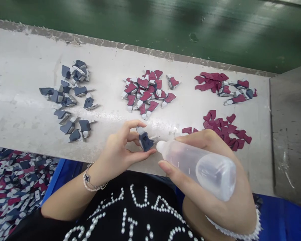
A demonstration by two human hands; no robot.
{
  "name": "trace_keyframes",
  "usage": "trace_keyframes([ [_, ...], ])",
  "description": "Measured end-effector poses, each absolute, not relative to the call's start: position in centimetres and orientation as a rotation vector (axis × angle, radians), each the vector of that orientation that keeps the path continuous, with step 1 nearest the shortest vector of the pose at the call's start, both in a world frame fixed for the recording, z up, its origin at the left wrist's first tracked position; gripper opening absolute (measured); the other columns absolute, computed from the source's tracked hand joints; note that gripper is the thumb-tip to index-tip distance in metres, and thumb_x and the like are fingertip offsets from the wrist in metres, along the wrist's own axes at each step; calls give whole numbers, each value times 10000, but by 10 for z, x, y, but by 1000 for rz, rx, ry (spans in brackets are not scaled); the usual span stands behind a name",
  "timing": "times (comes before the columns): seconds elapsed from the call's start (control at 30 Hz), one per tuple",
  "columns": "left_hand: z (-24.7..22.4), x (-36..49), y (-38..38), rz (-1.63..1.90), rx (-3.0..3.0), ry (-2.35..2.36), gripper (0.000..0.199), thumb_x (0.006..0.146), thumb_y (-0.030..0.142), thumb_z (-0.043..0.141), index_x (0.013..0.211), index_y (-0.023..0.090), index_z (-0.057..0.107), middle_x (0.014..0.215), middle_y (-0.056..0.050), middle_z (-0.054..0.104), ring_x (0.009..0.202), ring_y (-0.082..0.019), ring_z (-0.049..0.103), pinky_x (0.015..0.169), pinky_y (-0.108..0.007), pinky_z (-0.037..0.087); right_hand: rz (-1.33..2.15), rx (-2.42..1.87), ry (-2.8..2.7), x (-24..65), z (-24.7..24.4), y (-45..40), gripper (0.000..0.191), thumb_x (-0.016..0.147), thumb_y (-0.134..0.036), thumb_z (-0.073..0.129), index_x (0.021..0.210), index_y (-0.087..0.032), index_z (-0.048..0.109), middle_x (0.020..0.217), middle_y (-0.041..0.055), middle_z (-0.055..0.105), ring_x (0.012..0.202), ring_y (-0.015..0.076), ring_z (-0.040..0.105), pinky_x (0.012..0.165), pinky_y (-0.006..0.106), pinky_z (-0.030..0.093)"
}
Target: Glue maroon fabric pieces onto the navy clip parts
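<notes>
Pearl beads stud the black top at the bottom of the view, and both forearms reach past it to the near edge of the pale, scuffed tabletop. The left hand, with a beaded bracelet at its wrist, pinches a dark navy piece in a narrow grip between thumb and fingertips, holding it over the near edge, its pale tab up and away from the body. The right hand, with a lace cuff at its wrist, closes firmly around a translucent squeeze bottle. The bottle's long axis slants from lower right to upper left, bringing its white nozzle just beside the navy piece and aimed at it; whether they touch is hard to tell. Across the tabletop lie loose navy pieces toward the left, a cluster of maroon-and-white pieces at the middle, and flat maroon cutouts toward the right end. A heap of mixed pieces sits below the near-left edge, a green belt runs beyond the far edge, and a grey metal panel stands at the right end.
</notes>
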State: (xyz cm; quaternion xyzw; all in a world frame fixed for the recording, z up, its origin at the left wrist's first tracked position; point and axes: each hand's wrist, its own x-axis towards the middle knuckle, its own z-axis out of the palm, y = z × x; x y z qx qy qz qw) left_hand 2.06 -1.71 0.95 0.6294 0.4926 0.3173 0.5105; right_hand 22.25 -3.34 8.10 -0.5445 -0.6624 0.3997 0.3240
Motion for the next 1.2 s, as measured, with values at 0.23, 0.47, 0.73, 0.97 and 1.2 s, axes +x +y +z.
trace_keyframes([
  [0.23,9,20,-18,785,1536,1200,557,764,314,827,1211,263,498,773,25,682,684,-147,688,605,-233,550,1044,-1421,-1769,222,80,-33,190,869,-319,729,898,-292,543,732,-14,664,605,183,658,430,273,505],
  [0.47,10,22,-20,831,1431,1208,549,734,282,852,1152,260,496,795,25,698,718,-149,705,633,-237,575,1065,-1455,-1747,224,82,-37,153,867,-322,727,910,-302,582,745,-9,676,610,169,656,445,262,501],
  [0.73,7,18,-17,840,1342,1188,422,712,281,866,935,233,511,806,33,603,708,-143,691,657,-268,595,957,-1460,-1579,243,74,-33,377,768,-312,843,1098,-331,660,1076,22,688,886,230,684,769,358,591],
  [0.97,1,5,-19,776,1258,1175,458,735,277,852,1044,249,515,875,8,676,781,-157,708,729,-284,610,1425,-1269,-1441,255,35,-15,538,882,-260,719,1358,-375,498,1212,20,666,1129,235,643,979,404,531],
  [1.2,-6,-5,-25,629,1406,1247,285,894,333,689,1121,274,527,947,-6,710,808,-160,709,752,-295,596,1238,-1328,-1629,221,6,9,345,896,-181,648,1218,-229,534,1310,81,634,1252,210,583,1083,389,441],
])
